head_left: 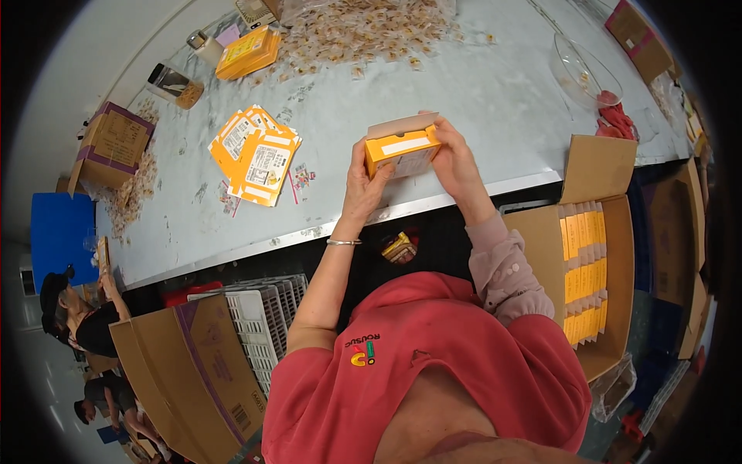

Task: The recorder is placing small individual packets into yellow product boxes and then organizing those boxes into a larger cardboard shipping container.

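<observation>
Both hands are closed around one small orange carton (402, 151), held up just over the near edge of the long grey table (479, 100). The left hand (363, 182) wraps the carton's left end, thumb on the front face and fingers behind. The right hand (456, 158) clasps the right end, fingers curled over the top corner. The carton's brown top flap (402, 124) stands open, tilted up and away from the person.

To the right of the table's near edge, below table level, sits a big open cardboard box (610, 232). Inside it, orange cartons (583, 271) of the same kind stand packed on edge in a tight row along its left side; the rest of its floor shows bare cardboard.

On the table, well left of the held carton, lies a fanned stack of flat orange carton blanks (255, 155). At the far edge is a wide heap of small wrapped pieces (363, 35), with another stack of orange blanks (247, 52) just left of it. A clear plastic scoop (583, 69) lies far right.

Under the table, left of the person, stand a white plastic crate (263, 317) and a brown cardboard box (193, 371).
</observation>
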`<state>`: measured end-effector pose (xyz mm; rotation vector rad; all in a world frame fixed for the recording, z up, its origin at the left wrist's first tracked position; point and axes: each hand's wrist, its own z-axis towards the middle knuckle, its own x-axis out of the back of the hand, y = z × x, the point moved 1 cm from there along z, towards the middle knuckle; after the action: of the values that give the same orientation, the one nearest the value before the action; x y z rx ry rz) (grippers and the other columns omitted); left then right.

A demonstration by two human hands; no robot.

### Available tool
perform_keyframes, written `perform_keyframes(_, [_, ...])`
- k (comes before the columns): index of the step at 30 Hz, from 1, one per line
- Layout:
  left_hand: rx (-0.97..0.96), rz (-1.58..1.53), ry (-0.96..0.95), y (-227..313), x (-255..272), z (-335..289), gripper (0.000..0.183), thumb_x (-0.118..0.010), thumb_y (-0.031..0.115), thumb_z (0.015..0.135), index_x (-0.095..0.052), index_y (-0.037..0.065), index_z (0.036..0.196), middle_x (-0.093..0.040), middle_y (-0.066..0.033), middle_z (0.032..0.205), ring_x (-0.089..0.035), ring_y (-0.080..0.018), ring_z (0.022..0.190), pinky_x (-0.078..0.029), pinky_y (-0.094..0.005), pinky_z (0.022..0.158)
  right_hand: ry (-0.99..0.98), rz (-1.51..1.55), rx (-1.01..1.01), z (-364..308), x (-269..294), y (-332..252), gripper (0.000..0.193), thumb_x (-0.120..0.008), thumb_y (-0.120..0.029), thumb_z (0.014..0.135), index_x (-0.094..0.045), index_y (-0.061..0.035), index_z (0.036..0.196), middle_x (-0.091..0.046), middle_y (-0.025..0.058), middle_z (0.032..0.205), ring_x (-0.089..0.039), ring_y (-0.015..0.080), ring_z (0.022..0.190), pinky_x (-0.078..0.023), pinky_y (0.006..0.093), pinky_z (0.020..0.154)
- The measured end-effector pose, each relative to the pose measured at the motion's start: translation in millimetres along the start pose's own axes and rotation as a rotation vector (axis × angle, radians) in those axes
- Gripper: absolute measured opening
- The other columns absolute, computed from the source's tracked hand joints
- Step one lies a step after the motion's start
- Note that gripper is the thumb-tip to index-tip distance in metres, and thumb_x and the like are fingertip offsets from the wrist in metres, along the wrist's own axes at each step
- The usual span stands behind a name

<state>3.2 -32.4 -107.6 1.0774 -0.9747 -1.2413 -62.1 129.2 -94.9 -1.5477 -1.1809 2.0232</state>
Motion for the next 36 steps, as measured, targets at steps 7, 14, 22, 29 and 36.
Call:
perform_keyframes(7, [0.099,-0.057,0.075,24,-6,-5,0.052,-0.064,0.014,0.083,-0.035,0.007,0.126,-0.05,-0.0081,0.118,-0.045,-0.0158,0.113,-0.041,-0.032,0.095,-0.061,-0.333,0.142,-22,-33,-6,0.058,-0.045,-0.023,0.093,-0.022,0.0005,0.141,-0.039,0.0086,0.135,-0.037,0.0158,0.123,-0.028,0.0316,0.102])
perform_keyframes(14, [-0.27,0.519,0.16,33,10,-4,0.048,-0.073,0.018,0.072,-0.049,0.008,0.112,-0.054,-0.0072,0.097,-0.051,-0.0239,0.094,-0.04,-0.0362,0.081,0.091,-0.576,0.082,-1,1,-31,0.042,-0.062,-0.012,0.083,-0.048,-0.0002,0.121,-0.059,0.0079,0.11,-0.058,0.0095,0.094,-0.046,0.0237,0.08])
perform_keyframes(22, [-0.433,0.968,0.131,44,-5,-4,0.046,-0.076,0.013,0.065,-0.055,0.011,0.106,-0.053,-0.0061,0.091,-0.049,-0.0255,0.085,-0.036,-0.036,0.073,0.222,-1.329,0.114,8,-18,-38,0.041,-0.063,-0.007,0.071,-0.049,-0.0036,0.11,-0.067,0.0104,0.073,-0.064,0.0125,0.071,-0.049,0.0219,0.066])
perform_keyframes(29, [-0.297,0.725,0.057,37,5,4,0.051,-0.077,0.014,0.067,-0.053,0.006,0.111,-0.056,-0.0083,0.095,-0.053,-0.0252,0.089,-0.042,-0.0351,0.078,0.155,-0.662,-0.082,-5,5,-68,0.05,-0.065,-0.011,0.076,-0.047,-0.0051,0.123,-0.068,0.0099,0.087,-0.064,0.0149,0.078,-0.048,0.0246,0.07])
perform_keyframes(36, [-0.291,0.418,-0.18,70,-20,16,0.052,-0.078,0.012,0.068,-0.054,0.001,0.112,-0.061,-0.0079,0.101,-0.059,-0.0174,0.089,-0.047,-0.0279,0.079,-0.355,-1.504,0.376,-9,-23,-119,0.035,-0.06,-0.016,0.084,-0.055,-0.0042,0.116,-0.066,0.0033,0.09,-0.061,0.0097,0.08,-0.047,0.0224,0.07])
